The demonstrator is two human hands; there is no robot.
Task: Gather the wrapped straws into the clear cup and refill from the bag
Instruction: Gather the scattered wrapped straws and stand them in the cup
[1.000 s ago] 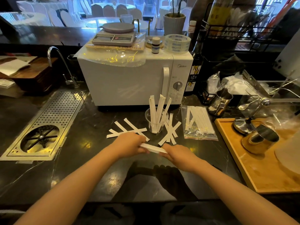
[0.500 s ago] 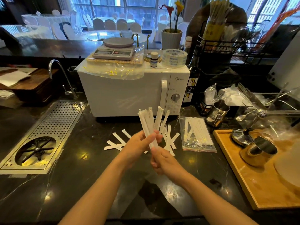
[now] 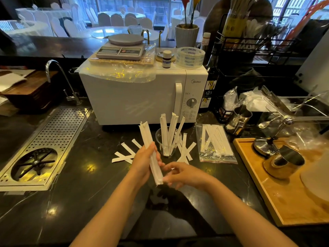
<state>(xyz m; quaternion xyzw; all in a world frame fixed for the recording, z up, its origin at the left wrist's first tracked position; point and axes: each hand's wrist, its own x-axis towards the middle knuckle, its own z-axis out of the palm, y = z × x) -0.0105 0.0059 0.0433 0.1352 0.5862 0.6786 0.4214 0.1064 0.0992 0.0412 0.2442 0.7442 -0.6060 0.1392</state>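
My left hand grips a small bundle of white wrapped straws, held nearly upright just left of the clear cup. My right hand has its fingers spread, touching the bundle's lower end. The cup stands on the black counter before the microwave and holds several wrapped straws. Loose straws lie to its left and more loose straws to its right. A clear zip bag with more straws lies flat further right.
A white microwave stands right behind the cup. A perforated steel drain tray is set into the counter at left. A wooden tray with metal cups sits at right, a steel pitcher behind the bag.
The straws went from lying flat between both hands near the counter to being lifted and stood upright in my left hand; my right hand slid down to the bundle's bottom end.
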